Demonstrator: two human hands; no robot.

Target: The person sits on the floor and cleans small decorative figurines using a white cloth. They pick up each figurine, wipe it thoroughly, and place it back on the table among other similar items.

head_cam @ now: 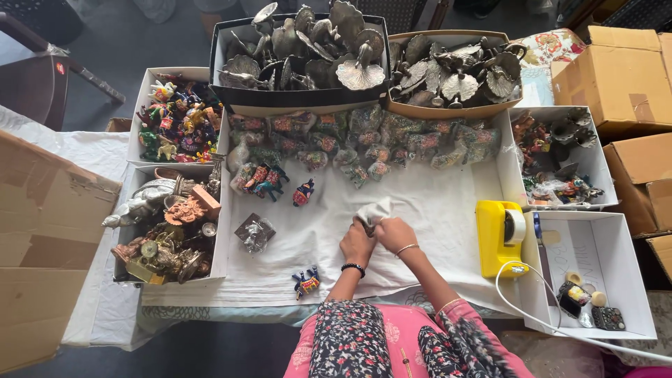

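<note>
My left hand (357,242) and my right hand (395,233) meet over the middle of a white cloth-covered table (434,210). Together they pinch a small white crumpled wrapper or cloth piece (373,211); what is inside it is hidden. A small colourful painted animal figurine (306,282) lies near the front edge, left of my left arm. Another such figurine (303,192) stands further back, with a wrapped one in clear plastic (255,232) to its left.
A yellow tape dispenser (498,236) sits right of my hands. Plastic-wrapped figurines (364,140) line the back. Boxes of metal ornaments (301,56), colourful toys (178,119) and brass pieces (164,238) ring the table. Cardboard cartons (623,77) stand at the right and left (42,238).
</note>
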